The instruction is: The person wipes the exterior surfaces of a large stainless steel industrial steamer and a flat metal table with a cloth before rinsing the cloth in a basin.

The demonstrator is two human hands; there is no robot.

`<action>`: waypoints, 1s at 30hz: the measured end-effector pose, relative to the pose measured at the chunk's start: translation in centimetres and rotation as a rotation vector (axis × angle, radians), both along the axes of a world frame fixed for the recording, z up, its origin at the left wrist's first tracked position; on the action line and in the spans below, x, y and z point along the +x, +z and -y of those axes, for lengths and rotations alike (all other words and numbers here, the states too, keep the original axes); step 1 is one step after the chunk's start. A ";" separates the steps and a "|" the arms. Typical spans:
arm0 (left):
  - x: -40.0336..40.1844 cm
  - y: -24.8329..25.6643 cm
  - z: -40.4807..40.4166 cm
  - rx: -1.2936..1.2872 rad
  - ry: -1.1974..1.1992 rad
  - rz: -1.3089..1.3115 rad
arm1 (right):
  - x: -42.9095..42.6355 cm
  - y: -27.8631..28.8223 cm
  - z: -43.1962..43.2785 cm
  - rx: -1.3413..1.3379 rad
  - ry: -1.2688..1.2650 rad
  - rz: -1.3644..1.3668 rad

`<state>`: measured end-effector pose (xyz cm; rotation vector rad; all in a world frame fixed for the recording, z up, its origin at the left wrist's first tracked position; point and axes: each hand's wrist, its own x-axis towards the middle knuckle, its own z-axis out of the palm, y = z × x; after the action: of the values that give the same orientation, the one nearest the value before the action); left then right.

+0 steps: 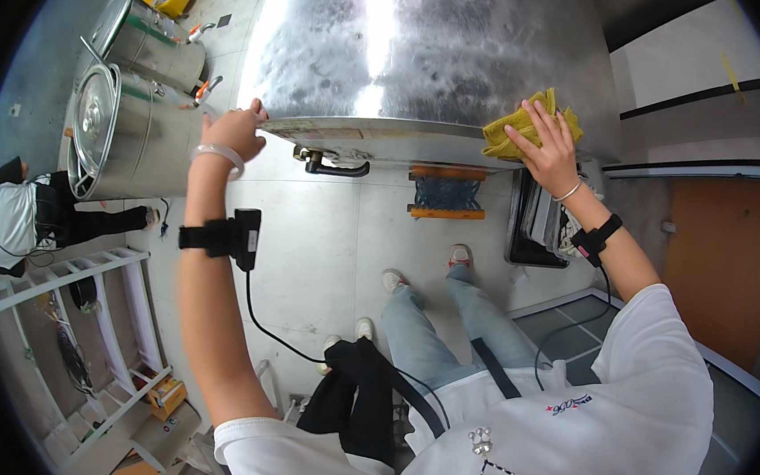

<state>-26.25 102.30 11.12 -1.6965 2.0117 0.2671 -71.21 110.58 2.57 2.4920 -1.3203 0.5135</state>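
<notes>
My right hand point(552, 150) presses a folded yellow cloth point(506, 137) onto the front edge of a large stainless-steel cabinet point(312, 55), fingers spread over it. Dull smears and dark spots mark the cabinet's shiny top. At the cabinet's near left corner, my left hand point(232, 134) has its fingers curled around the edge; part of the grip is hidden. Below that edge, a black lever handle point(338, 167) juts from a metal latch on the front.
Two lidded steel drums point(152, 148) with orange-handled taps stand left. A person point(24, 218) is beyond them, near a white metal rack point(68, 279). A blue-and-orange object point(447, 192) lies under the cabinet's front. Stacked trays point(532, 219) lean at right. Another person's dark-trousered legs point(355, 387) are beside me.
</notes>
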 end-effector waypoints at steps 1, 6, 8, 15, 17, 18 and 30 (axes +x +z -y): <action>-0.4 0.0 -0.3 -0.049 -0.035 -0.010 | 0.0 0.1 0.0 0.009 -0.007 0.002; -1.3 -1.6 0.0 -0.212 -0.254 0.020 | -0.6 -1.2 0.1 -0.012 -0.049 0.032; -0.5 -1.9 0.6 -0.213 -0.360 0.033 | -0.7 -2.2 0.2 -0.037 -0.043 0.046; 2.2 -2.8 -1.3 -0.501 -0.516 -0.183 | -1.2 -1.5 -0.5 -0.153 -0.061 -0.016; 2.1 -3.5 -2.2 -0.590 -0.509 -0.239 | -1.1 -1.9 -0.6 -0.209 -0.059 -0.014; 2.8 -5.0 -2.4 -0.667 -0.501 -0.239 | -0.7 -2.8 -0.2 -0.245 -0.047 0.007; 4.5 -13.1 -1.2 -1.297 -0.597 -0.629 | -0.9 -6.0 0.2 -0.704 -0.026 -0.013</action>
<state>-21.77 103.47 -1.93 -1.5119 3.4397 -1.0561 -72.10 110.33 -3.43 1.8866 -0.9411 0.7900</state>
